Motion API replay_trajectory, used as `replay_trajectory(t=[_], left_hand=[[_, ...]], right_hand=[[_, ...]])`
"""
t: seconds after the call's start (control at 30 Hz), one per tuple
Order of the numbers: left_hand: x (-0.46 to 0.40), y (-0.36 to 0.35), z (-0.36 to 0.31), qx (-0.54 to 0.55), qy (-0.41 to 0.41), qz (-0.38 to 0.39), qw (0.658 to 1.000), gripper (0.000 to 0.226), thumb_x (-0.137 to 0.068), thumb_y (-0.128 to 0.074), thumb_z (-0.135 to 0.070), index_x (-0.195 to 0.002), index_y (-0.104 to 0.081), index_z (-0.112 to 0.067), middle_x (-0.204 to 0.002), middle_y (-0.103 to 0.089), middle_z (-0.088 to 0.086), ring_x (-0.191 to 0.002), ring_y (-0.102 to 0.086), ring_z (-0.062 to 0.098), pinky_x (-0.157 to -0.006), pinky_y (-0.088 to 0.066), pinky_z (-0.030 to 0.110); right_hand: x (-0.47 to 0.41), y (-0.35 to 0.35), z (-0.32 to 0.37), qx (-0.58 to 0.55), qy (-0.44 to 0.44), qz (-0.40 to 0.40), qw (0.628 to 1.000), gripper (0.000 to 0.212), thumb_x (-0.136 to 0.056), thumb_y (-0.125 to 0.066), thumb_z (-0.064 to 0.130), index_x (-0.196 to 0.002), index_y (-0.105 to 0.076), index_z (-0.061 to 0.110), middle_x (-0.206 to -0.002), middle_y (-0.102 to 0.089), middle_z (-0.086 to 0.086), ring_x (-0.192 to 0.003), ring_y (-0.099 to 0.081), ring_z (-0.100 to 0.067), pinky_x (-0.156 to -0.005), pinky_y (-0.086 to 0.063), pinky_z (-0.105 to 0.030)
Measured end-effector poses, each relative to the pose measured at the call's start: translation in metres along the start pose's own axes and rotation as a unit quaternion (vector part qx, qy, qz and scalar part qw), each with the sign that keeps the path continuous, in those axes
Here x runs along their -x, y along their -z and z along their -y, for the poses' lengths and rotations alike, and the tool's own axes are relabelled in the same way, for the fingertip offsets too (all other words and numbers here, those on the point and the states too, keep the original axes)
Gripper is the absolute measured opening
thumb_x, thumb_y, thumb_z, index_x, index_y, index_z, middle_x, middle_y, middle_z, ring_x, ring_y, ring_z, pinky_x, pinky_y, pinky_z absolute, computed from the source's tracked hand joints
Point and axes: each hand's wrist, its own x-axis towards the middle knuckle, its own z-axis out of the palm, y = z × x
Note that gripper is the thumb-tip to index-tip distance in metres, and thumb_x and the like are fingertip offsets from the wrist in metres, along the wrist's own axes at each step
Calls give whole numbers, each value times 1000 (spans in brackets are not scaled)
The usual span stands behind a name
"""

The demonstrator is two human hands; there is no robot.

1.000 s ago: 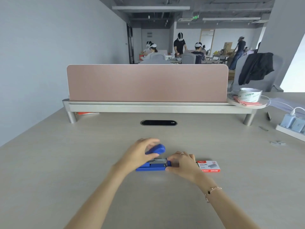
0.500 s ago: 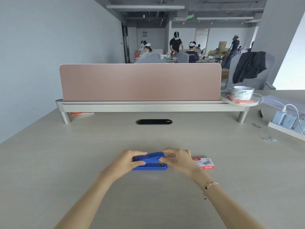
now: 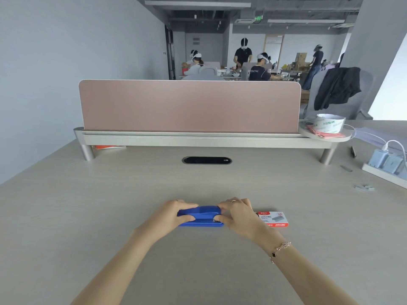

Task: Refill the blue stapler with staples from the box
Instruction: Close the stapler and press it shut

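Pale wood-grain desk [image 3: 110, 216] fills my view, with a pink divider [image 3: 189, 106] across its far side. On the near middle of it lies the blue stapler [image 3: 203, 216], flat and with its top down. I judge it rigid, fairly light, its smooth plastic a bit slippery, best taken by the two ends. My left hand [image 3: 174, 214] wraps its left end, thumb on the near side; my right hand [image 3: 237, 214] pinches its right end, fingers curled. Just right of that hand sits the small red-and-white box of staples [image 3: 274, 219], untouched.
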Motion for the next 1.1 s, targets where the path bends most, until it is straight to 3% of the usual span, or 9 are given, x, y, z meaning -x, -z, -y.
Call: replay_trajectory(t=[0.17, 0.33, 0.53, 0.7, 0.83, 0.97, 1.1], left_hand=[[0, -2, -1, -20, -1, 9, 1000, 39, -91, -60, -30, -129, -54, -33, -106, -58, -15, -95, -56, 5, -86, -42, 21], [3, 1, -4, -22, -3, 20, 1000, 38, -91, -59, -30, -129, -54, -34, -110, -60, -7, -100, -57, 11, -92, -44, 27], [6, 11, -4, -27, -2, 19, 999, 41, -88, -63, -35, -128, -54, -37, -99, -55, -20, -84, -56, -6, -81, -44, 18], [16, 16, 9, -39, 21, 28, 999, 52, -77, -68, -42, -127, -51, -41, -112, -63, -9, -99, -62, 6, -92, -50, 35], [19, 12, 11, -33, -1, 19, 999, 31, -74, -64, -37, -105, -59, -36, -94, -68, 3, -87, -64, 20, -84, -53, 46], [19, 10, 9, -32, -14, 8, 999, 17, -81, -66, -23, -94, -58, -30, -90, -65, -1, -83, -60, 16, -80, -50, 37], [19, 6, 11, -60, -33, -4, 998, 17, -86, -62, -21, -100, -54, -26, -97, -59, -7, -90, -54, 9, -80, -45, 27]], right_hand=[[2, -4, 0, 21, 11, -15, 1000, 22, -91, -49, 33, -102, -58, 16, -87, -58, 0, -102, -48, -19, -87, -26, -30], [7, 0, 3, 15, -13, -4, 1000, 27, -91, -48, 37, -109, -56, 20, -99, -64, -1, -100, -51, -21, -92, -29, -34], [8, 8, 6, -61, -22, -8, 998, 20, -90, -49, 36, -106, -56, 25, -95, -69, 3, -97, -54, -19, -93, -25, -29], [6, 9, 13, -51, -50, -3, 997, 22, -87, -51, 34, -105, -56, 23, -97, -71, 1, -95, -57, -19, -95, -26, -32], [12, 2, 13, -47, -57, 5, 997, 16, -77, -62, 31, -88, -53, 24, -94, -67, -1, -92, -55, -19, -86, -28, -32], [13, -5, 10, -29, -66, 1, 997, 19, -73, -64, 36, -85, -61, 22, -93, -62, -4, -87, -50, -19, -81, -29, -33], [8, -6, 6, -11, -49, 7, 999, 17, -74, -62, 38, -72, -52, 25, -85, -53, 1, -84, -44, -18, -75, -24, -31]])
